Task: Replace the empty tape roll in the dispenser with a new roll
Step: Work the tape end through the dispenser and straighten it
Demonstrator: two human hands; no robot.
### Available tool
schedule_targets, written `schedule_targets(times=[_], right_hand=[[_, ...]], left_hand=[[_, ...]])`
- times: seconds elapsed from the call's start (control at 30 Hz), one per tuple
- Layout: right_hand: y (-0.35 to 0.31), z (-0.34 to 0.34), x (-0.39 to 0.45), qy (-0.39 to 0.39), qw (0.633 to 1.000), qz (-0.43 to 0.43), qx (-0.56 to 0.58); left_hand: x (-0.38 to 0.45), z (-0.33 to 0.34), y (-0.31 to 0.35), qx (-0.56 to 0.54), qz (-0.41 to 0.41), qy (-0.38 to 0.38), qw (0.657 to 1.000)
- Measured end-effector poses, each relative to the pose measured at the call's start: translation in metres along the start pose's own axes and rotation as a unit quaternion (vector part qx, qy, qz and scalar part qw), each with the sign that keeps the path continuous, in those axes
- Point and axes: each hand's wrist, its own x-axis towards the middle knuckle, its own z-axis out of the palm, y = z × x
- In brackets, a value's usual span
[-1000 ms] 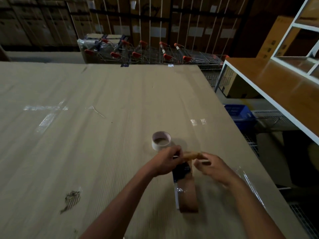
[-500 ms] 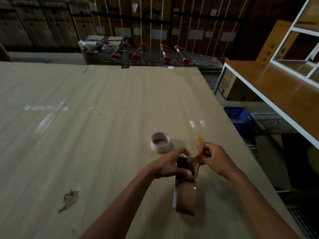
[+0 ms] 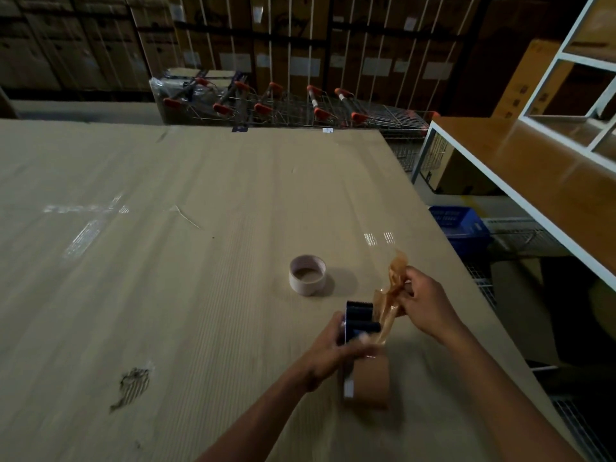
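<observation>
Head view: hands [image 3: 430, 306] pull tape [image 3: 391, 288] (crumpled) from dispenser [image 3: 360, 320].

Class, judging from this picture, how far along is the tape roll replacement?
Done: the empty core lies on the cardboard table and the brown roll sits in the dispenser. In hand: left hand steadies the dispenser; right hand pulls the tape end. Left: routing it to the blade.

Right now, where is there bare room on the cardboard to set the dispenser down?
Free: the wide cardboard left of the empty core, and beyond it. Crowded: the near right, where left hand, dispenser, brown roll and right hand bunch.
</observation>
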Motion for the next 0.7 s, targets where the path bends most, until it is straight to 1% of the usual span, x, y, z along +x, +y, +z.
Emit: schedule_targets(times=[0.07, 0.1, 0.17, 0.27, 0.33, 0.43, 0.53, 0.63, 0.7], right_hand=[[0.0, 0.001, -0.003, 0.0, 0.999, 0.017, 0.031], [0.0, 0.002, -0.003, 0.006, 0.999, 0.017, 0.032], [-0.003, 0.002, -0.005, 0.016, 1.0, 0.009, 0.012], [-0.011, -0.002, -0.008, 0.001, 0.998, 0.019, 0.06], [-0.017, -0.005, -0.008, 0.005, 0.996, 0.026, 0.081], [-0.026, -0.007, -0.009, 0.027, 0.993, 0.043, 0.105], [-0.037, -0.007, -0.01, 0.041, 0.993, 0.052, 0.094], [-0.054, -0.008, -0.01, 0.06, 0.997, 0.016, 0.05], [-0.071, -0.009, -0.013, 0.066, 0.997, -0.037, 0.002]], left_hand=[[-0.002, 0.006, 0.001, -0.086, -0.008, 0.047, 0.995], [-0.003, 0.01, 0.003, -0.104, -0.012, 0.061, 0.993], [-0.002, 0.015, 0.004, -0.112, -0.011, 0.077, 0.991], [0.004, 0.021, 0.0, -0.142, -0.004, 0.1, 0.985], [0.006, 0.023, -0.004, -0.164, -0.004, 0.086, 0.983], [0.004, 0.023, -0.002, -0.175, -0.004, 0.063, 0.982], [0.003, 0.016, 0.005, -0.142, 0.008, 0.067, 0.987], [0.005, 0.009, 0.013, -0.115, 0.037, 0.082, 0.989], [0.007, 0.005, 0.018, -0.116, 0.048, 0.096, 0.987]])
